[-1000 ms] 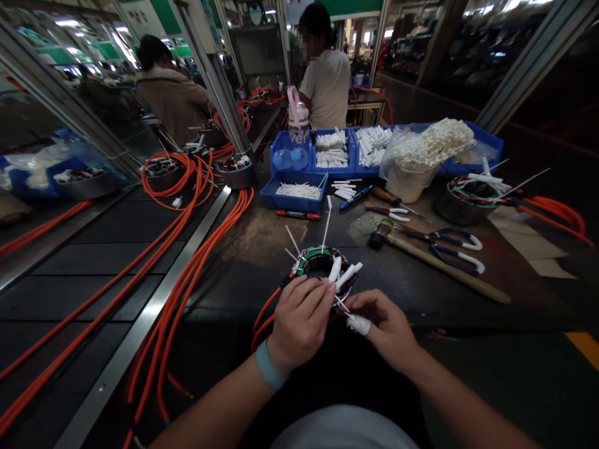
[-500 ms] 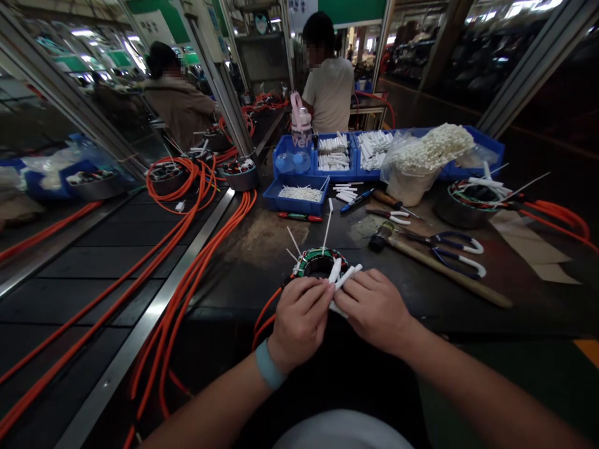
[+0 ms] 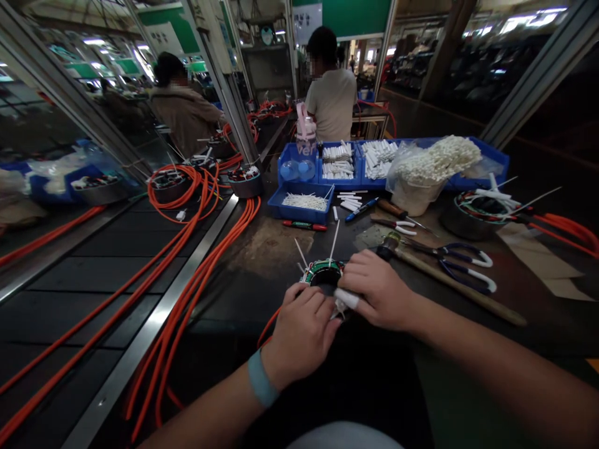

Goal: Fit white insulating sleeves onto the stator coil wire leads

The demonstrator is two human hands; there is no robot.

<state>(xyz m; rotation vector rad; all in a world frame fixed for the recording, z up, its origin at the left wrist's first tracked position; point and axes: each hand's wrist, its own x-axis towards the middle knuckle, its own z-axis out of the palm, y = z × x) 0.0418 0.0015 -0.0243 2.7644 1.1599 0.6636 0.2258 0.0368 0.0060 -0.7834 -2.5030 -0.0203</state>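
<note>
I see the dark table (image 3: 262,280); at its edge, towards six o'clock, the left hand (image 3: 299,330) and right hand (image 3: 381,290) curl narrow at the ring (image 3: 321,269). I can't tell what they pinch. I'd guess it's part done: far side made, white sticks (image 3: 334,240) poking up loose around twelve.
</note>
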